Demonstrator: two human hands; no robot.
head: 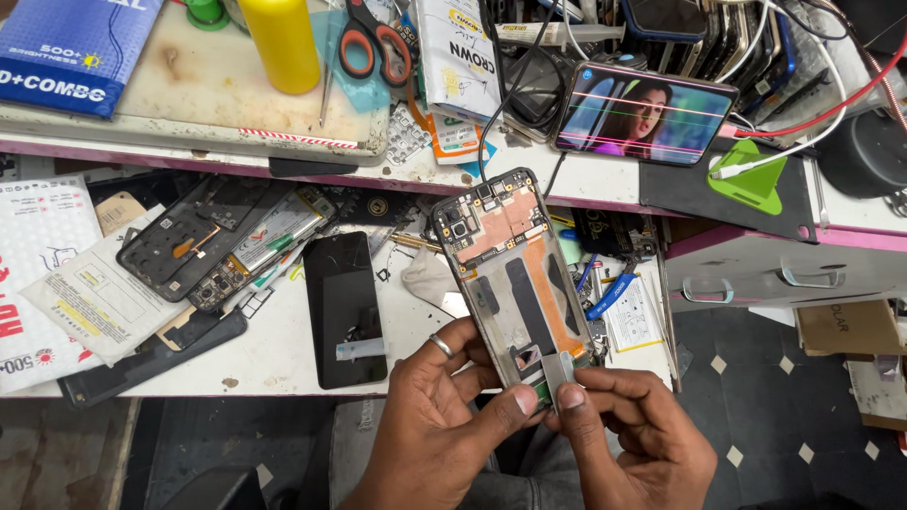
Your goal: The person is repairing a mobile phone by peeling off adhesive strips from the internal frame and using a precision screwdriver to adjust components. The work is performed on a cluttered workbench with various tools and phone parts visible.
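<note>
Phone frame [515,274] btm end pinched in grip of left hand [444,416] & right hand [633,430], rest sticking up.

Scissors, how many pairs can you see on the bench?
1. One pair of scissors with orange and black handles lies on the upper shelf, just right of the yellow bottle. More could be hidden in the clutter of cables and phones further right.

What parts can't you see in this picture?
- Bottom end of the open phone, head view: covered by the left hand and right hand.
- Yellow bottle, head view: top cut off by the picture's edge.
- Scissors, head view: blades cut off by the top edge.
</note>
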